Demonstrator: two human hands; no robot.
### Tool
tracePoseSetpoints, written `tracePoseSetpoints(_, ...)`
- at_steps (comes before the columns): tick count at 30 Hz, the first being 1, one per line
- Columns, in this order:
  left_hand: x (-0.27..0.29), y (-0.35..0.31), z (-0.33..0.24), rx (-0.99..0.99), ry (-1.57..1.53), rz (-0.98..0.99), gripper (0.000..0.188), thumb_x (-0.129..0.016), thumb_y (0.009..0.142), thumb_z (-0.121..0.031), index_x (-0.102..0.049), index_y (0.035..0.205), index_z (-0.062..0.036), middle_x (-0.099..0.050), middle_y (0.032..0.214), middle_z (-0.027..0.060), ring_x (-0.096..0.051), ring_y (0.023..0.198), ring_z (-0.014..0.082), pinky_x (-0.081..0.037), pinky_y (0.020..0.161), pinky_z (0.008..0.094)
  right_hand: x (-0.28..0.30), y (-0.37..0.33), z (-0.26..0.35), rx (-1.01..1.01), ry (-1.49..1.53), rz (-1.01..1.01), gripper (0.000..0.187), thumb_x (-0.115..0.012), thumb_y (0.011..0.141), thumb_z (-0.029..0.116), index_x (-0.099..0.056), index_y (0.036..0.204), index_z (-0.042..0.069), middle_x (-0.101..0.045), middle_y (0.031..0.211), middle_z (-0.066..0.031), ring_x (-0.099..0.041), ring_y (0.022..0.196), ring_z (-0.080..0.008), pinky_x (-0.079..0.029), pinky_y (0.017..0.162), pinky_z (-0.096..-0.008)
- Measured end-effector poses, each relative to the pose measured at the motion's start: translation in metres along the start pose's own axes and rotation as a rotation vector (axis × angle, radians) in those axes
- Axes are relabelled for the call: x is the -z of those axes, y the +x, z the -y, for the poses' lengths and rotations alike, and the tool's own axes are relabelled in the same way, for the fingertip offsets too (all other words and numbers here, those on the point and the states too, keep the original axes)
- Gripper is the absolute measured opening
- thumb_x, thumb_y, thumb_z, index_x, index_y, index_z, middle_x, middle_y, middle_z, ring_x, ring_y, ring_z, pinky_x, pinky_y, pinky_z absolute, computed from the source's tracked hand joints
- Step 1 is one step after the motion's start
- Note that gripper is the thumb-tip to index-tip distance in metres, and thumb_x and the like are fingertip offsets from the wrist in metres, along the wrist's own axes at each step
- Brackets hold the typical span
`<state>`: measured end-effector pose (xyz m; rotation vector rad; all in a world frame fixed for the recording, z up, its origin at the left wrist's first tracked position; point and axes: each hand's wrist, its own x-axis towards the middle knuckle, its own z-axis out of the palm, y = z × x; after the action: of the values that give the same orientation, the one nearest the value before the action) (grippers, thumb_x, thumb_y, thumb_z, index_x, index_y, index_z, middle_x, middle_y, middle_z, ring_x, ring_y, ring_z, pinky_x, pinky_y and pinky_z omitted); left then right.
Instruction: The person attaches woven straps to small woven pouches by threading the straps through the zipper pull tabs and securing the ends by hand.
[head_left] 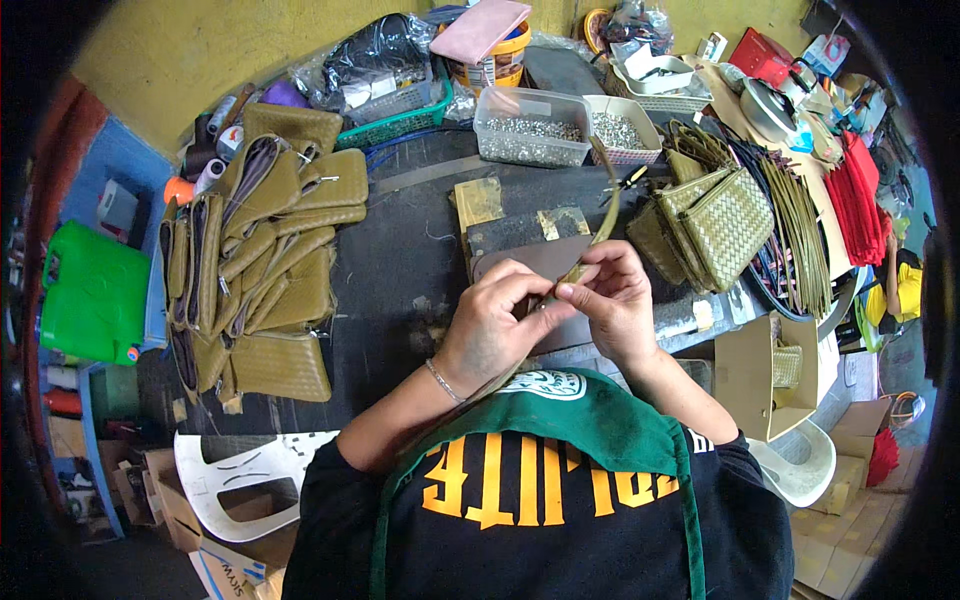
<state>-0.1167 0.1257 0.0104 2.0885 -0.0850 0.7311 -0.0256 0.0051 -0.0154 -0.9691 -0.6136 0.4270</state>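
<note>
An olive-brown strap [608,218] runs up and away from my fingers, its free end curving toward the far side of the table. My left hand [495,315] is closed in a pinch on the strap's near part. Right beside it, my right hand [617,305] pinches the same strap between thumb and fingers. My fingertips partly hide the held section, so its details are too small to tell. Under the hands lies a flat grey-brown board [530,262]. A stack of woven olive pouches [722,225] sits to the right of my right hand.
Olive zippered pouches [285,365] pile up at the left. A clear tub [532,150] and a white basket [622,150] hold small metal pieces at the back. Bundled straps [800,225] hang at the right, near a cardboard box [745,385]. A black-handled tool [632,178] lies beyond my right hand.
</note>
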Motion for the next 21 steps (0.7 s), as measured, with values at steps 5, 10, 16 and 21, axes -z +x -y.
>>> tracePoseSetpoints(5,-0.004,0.002,0.011,0.127,-0.126,0.011,0.014,-0.066,0.07,-0.007,-0.057,0.074,0.0024,-0.054,0.073,0.0063,-0.053,0.063,0.0098,-0.043,0.055,0.0213,0.014,0.0,0.013,-0.126,-0.182,0.182,0.031,-0.054,0.077,-0.004,-0.049,0.107,0.001,-0.055,0.091,-0.0038,-0.052,0.082,-0.008,-0.043,0.074,-0.0204)
tracePoseSetpoints(10,-0.011,0.007,0.005,0.254,-0.178,0.09,0.009,-0.061,0.073,-0.006,-0.057,0.076,0.0023,-0.053,0.071,0.0072,-0.053,0.06,0.0117,-0.043,0.053,0.0229,0.029,-0.001,0.01,0.117,-0.515,0.267,0.032,-0.056,0.073,-0.003,-0.052,0.105,0.002,-0.058,0.093,-0.0072,-0.056,0.083,-0.0135,-0.045,0.073,-0.0246)
tracePoseSetpoints(16,-0.007,0.008,0.007,0.215,-0.114,0.098,0.013,-0.061,0.074,-0.008,-0.057,0.075,0.0034,-0.054,0.073,0.0089,-0.054,0.066,0.0186,-0.043,0.06,0.0265,0.018,0.01,0.023,0.393,-0.759,0.321,0.036,-0.059,0.061,-0.006,-0.056,0.096,0.004,-0.056,0.075,-0.0084,-0.055,0.069,-0.0226,-0.044,0.061,-0.0299)
tracePoseSetpoints(21,-0.005,0.002,-0.008,0.042,-0.067,0.118,0.009,-0.062,0.072,-0.007,-0.059,0.072,0.002,-0.054,0.069,0.0075,-0.052,0.063,0.0172,-0.041,0.057,0.0264,0.023,0.01,0.032,0.498,-0.827,0.29,0.037,-0.055,0.062,-0.012,-0.056,0.095,0.003,-0.057,0.077,-0.0085,-0.055,0.07,-0.0228,-0.043,0.06,-0.0291)
